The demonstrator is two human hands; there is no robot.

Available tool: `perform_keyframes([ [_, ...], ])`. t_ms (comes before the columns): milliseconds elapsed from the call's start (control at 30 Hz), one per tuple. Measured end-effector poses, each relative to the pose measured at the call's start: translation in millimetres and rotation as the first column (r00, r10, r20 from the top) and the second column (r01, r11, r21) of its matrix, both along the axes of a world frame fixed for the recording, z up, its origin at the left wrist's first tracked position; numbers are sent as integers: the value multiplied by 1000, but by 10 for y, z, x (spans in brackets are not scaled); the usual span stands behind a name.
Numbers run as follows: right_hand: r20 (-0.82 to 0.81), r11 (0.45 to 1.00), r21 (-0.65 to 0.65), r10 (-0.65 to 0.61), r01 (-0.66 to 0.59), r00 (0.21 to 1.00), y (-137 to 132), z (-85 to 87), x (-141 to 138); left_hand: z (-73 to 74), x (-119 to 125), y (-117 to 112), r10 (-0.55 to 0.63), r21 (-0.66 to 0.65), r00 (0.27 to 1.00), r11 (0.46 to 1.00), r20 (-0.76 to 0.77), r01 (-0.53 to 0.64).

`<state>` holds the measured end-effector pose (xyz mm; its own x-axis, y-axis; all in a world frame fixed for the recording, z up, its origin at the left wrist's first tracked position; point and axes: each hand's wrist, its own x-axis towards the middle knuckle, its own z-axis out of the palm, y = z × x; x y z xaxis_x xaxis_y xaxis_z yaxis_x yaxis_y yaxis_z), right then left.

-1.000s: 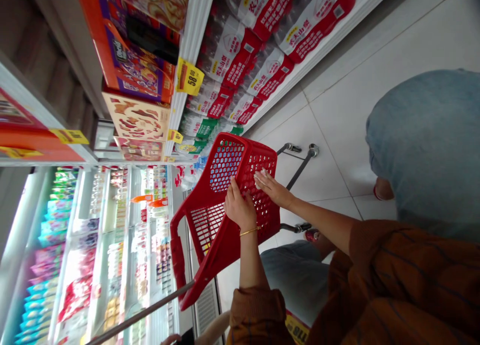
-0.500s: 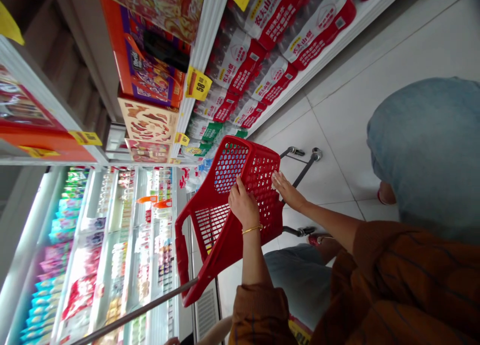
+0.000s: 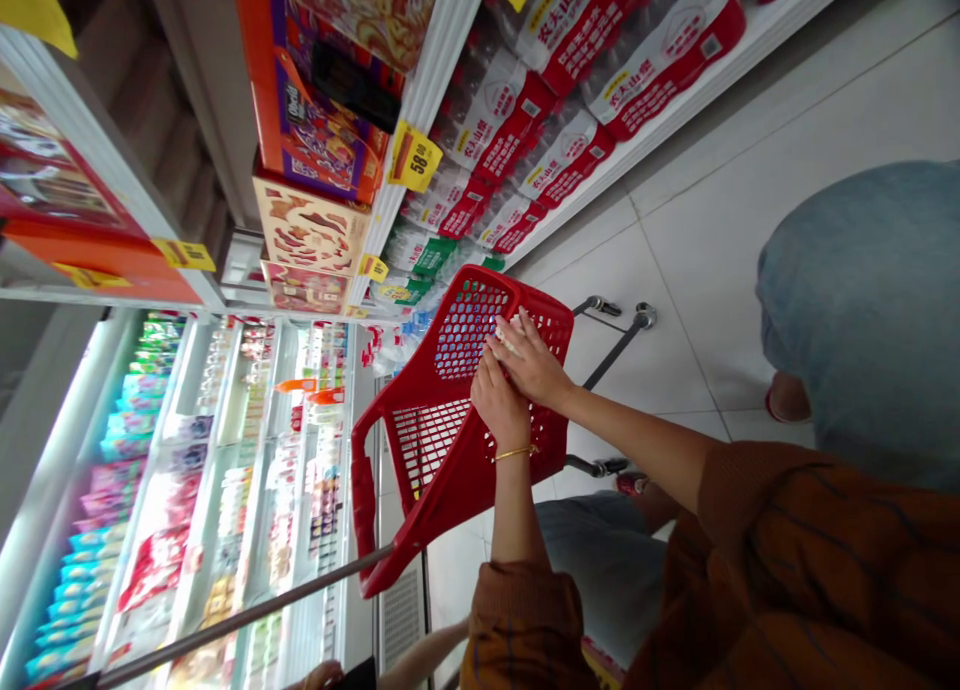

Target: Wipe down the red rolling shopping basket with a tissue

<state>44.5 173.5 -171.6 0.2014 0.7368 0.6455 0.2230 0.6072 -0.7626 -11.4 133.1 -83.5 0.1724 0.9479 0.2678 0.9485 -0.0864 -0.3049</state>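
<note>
The view lies on its side, with the floor to the right. My left hand (image 3: 501,400), with a thin gold bracelet (image 3: 516,453) at the wrist, is over the side of a red shopping cart (image 3: 457,450), its fingers bent and together. Against its fingertips lies my right hand (image 3: 536,365), fingers close together and slightly curled. Something small and pale shows between the two hands, too small and covered to name. Both hands are in front of the perforated red wall; whether they touch it I cannot tell.
Packs of bottled water (image 3: 487,110) line the low shelf, with gift boxes (image 3: 330,120) above them. A lit refrigerated shelf (image 3: 202,490) stands beyond. A grey rod (image 3: 247,620) reaches the cart's handle end; another person's arm (image 3: 427,658) shows there. Denim-clad legs (image 3: 862,310) stand on tiles.
My right hand has moved from the cart's outer side across to my left hand, and they now meet. My left hand's raised finger has folded in. The view has shifted slightly.
</note>
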Motion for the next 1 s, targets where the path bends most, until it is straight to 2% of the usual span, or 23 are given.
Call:
perform_keyframes([
  [100,-6,999,13,50,-50,999,-7,-71,-1,-8,8,-5,21,5,1000,1000,5,-21],
  [300,32,996,53,70,-72,997,-91,-415,-40,-34,7,-20,44,14,999,999,-11,-43],
  [433,11,999,-31,44,-44,999,-168,-646,-103,-41,9,-32,51,15,998,999,-41,-51],
  [533,-16,998,-47,32,-32,999,-223,-793,-145,-38,19,-35,55,14,997,998,-54,-54],
  [633,-45,998,-60,33,-36,998,-255,-878,-171,-37,26,-33,53,14,997,999,-62,-53],
  [800,-89,984,-134,107,-118,990,-278,-963,-187,-33,36,-31,58,9,996,998,-73,-57],
  [1000,-109,975,-190,99,-119,989,-384,-1198,-222,-25,65,-41,58,11,995,998,-75,-58],
])
